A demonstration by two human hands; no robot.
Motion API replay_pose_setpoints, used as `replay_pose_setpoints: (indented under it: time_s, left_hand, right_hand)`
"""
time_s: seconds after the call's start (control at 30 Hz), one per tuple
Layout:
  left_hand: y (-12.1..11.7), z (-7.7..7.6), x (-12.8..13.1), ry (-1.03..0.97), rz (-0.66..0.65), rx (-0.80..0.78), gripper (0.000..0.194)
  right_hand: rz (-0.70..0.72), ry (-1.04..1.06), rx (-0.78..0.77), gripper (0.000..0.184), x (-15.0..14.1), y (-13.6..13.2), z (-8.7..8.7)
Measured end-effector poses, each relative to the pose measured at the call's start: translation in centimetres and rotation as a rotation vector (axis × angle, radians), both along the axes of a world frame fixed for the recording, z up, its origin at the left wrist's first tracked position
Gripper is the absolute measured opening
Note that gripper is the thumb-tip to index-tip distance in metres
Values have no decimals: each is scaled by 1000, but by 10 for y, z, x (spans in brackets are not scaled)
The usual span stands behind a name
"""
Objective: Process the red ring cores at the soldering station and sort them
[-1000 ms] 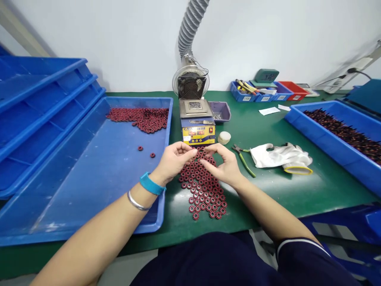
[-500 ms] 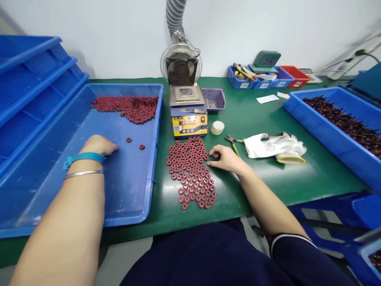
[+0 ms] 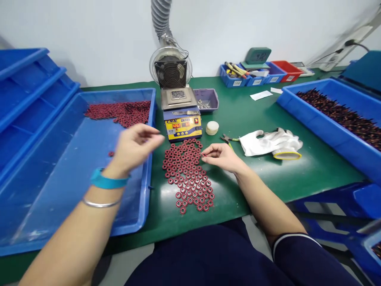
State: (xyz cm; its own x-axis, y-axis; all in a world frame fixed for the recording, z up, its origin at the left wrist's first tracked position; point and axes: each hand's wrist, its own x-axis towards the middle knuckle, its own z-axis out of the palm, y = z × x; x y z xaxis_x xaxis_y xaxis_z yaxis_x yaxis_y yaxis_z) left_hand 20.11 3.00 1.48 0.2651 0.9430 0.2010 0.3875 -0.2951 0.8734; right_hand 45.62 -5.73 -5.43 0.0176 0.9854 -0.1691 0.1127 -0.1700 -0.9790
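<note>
I took the pile of red rings [image 3: 193,188] on the green table [image 3: 226,196] as the middle of a clock, twelve pointing away from the worker. The right hand [image 3: 222,157] was at two o'clock, just beside the pile, its thumb and forefinger nearly meeting on what looked like a single ring [image 3: 204,156]. The left hand [image 3: 135,147] was at ten o'clock, over the near side of the blue tray [image 3: 71,174], fingers curled, thumb close to the forefinger; it was blurred, and I could not tell whether it had hold of anything. More rings [image 3: 119,113] lay heaped at the tray's far end, and a loose one [image 3: 111,153] showed beside the left wrist.

To my mind, good handling called for a light pinch on the ring's outer edge, lifting straight up so its close-packed neighbours were not dragged. The left hand wanted enough height to clear the tray's rim. I judged it wise, too, to keep knuckles away from the machine [image 3: 184,127] with the lit display at twelve, and from the pliers [image 3: 226,138], between one and two.
</note>
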Motion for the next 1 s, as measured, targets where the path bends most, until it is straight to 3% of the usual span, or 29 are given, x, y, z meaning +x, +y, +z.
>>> replay_pose_setpoints:
  time_s: [0.07,0.17,0.4,0.6,0.77,0.9,1.0]
  left_hand:
    - [-24,-8,26,5,-336,-138,36]
    - [-45,-17,45,33,-553,-279,34]
    - [-41,-25,41,91,-531,-254,33]
    - [-40,-27,40,205,-681,-94,31]
    - [-44,-28,41,249,-764,43,27]
    - [-48,-18,41,169,-800,-46,33]
    - [-44,-6,36,79,-701,-134,37]
  right_hand:
    - [29,126,14,34,-10,-4,5]
    - [68,207,39,35,-25,-8,8]
    - [128,196,71,24,-33,-15,9]
    - [322,348,-66,27,-27,-16,5]
    - [358,415,-98,27,-24,-15,6]
    - [375,486,-111,24,-23,-14,10]
    - [369,526,-144,28,-21,-14,10]
